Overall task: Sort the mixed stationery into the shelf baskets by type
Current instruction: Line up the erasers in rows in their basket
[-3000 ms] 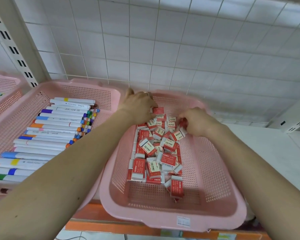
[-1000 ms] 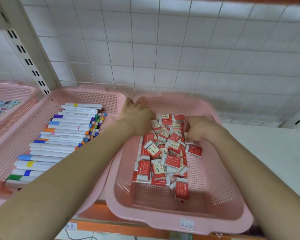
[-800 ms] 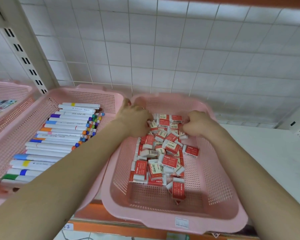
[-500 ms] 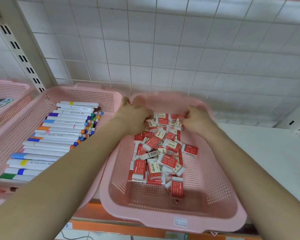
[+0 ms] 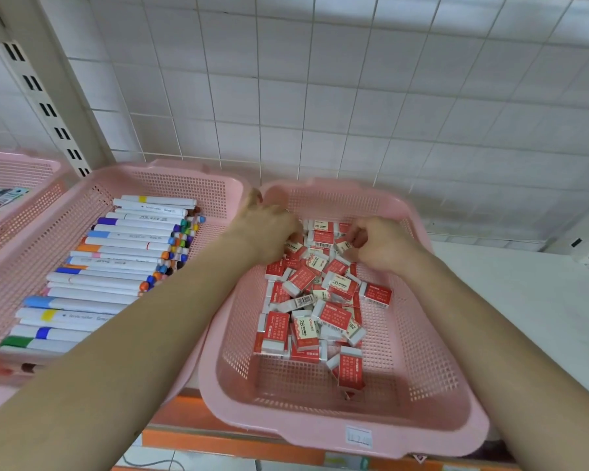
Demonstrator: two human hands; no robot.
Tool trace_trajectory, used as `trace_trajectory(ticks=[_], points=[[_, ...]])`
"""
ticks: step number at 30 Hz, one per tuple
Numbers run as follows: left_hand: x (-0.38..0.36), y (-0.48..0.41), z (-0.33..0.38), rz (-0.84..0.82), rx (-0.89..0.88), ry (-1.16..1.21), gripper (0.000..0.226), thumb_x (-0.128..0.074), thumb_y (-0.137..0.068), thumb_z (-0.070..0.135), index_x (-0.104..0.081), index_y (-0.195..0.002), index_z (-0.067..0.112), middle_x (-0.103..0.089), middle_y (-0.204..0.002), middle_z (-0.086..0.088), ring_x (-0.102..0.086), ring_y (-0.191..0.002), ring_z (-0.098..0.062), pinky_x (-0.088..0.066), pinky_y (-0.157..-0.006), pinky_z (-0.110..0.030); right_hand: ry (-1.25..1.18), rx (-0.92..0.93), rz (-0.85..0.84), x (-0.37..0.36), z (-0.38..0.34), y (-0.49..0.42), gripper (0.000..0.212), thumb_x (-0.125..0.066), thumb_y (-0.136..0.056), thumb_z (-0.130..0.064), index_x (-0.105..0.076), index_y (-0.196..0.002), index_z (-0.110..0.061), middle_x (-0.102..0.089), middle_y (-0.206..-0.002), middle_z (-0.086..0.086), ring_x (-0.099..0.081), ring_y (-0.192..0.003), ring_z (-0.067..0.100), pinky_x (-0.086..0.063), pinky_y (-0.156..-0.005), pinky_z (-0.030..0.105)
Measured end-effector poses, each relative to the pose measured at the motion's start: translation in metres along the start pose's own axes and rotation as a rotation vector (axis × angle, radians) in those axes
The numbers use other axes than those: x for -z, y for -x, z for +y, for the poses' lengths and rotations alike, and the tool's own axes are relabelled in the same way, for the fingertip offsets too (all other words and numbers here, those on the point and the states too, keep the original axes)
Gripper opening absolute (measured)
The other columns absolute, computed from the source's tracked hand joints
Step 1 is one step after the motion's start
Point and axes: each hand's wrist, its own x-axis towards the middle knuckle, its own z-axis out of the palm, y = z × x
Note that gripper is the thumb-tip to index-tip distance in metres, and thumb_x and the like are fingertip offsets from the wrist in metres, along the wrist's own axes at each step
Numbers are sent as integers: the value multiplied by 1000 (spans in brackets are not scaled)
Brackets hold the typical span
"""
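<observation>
With left hand (image 5: 269,229) and right hand (image 5: 383,248) curled into the far end of the boxed erasers (image 5: 320,297) heaped in the right-hand pink basket (image 5: 357,436), any hold hidden, level the pile gently, letting none spill over the rim.

Head-worn camera looks forward-down, close over pink basket (image 5: 422,436).
</observation>
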Motion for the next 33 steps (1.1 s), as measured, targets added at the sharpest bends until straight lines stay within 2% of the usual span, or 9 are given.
trace_trajectory(ticks=[6,9,12,18,22,25,28,31,33], points=[[-5,-5,1,40,92,-57,8,-60,-94,25,-67,-99,27,-66,-105,3,-58,-102,-24,-22,-110,-45,62,53,33,1,-1,1,27,-68,-87,-5,-68,-93,-32,-61,-123,-4,-49,-95,10,-41,-82,23],[-7,-6,1,39,85,-81,8,-60,-95,30,-64,-101,27,-65,-105,3,-57,-103,-25,-23,-109,-46,57,41,48,1,0,1,27,-67,-88,-4,-69,-95,-30,-61,-124,-4,-49,-95,10,-41,-82,24],[-7,-5,1,53,57,-93,16,-59,-95,34,-66,-108,32,-67,-108,7,-57,-106,-23,-24,-107,-46,97,59,70,0,1,0,25,-71,-86,-10,-70,-106,-25,-64,-119,-3,-52,-93,11,-41,-80,24],[-6,-6,1,65,78,-100,10,-61,-92,36,-67,-93,29,-66,-99,5,-57,-99,-22,-27,-106,-46,181,94,110,-2,-2,1,27,-76,-84,-22,-68,-109,-22,-65,-112,-3,-56,-90,13,-44,-77,25],[-7,-6,1,42,96,-120,17,-61,-89,30,-52,-75,26,-62,-89,4,-51,-85,-21,-27,-105,-45,236,100,74,-2,-5,2,34,-74,-85,-28,-67,-119,-25,-64,-113,-4,-60,-96,16,-51,-81,31],[-7,-6,1,30,76,-125,15,-61,-84,27,-50,-74,26,-54,-82,6,-47,-83,-19,-27,-105,-46,258,90,62,-1,-5,2,26,-72,-86,-27,-68,-112,-24,-65,-104,-6,-60,-87,14,-50,-73,28],[-8,-6,1,47,45,-106,12,-62,-85,28,-51,-82,27,-59,-92,6,-54,-93,-20,-26,-105,-46,292,65,69,-1,-3,2,19,-71,-86,-24,-64,-103,-19,-66,-99,-3,-60,-81,12,-50,-67,26],[-6,-5,1,37,53,-79,16,-63,-88,30,-48,-83,29,-63,-97,5,-57,-101,-23,-25,-106,-46,156,73,130,2,-2,1,24,-68,-88,-26,-49,-102,-23,-58,-90,-8,-53,-73,4,-37,-55,17],[-5,-5,1,34,64,-82,14,-62,-88,28,-51,-81,29,-64,-97,5,-56,-100,-23,-24,-106,-45,80,74,185,4,-3,1,26,-65,-90,-29,-43,-104,-27,-51,-85,-11,-50,-71,2,-33,-52,17]])
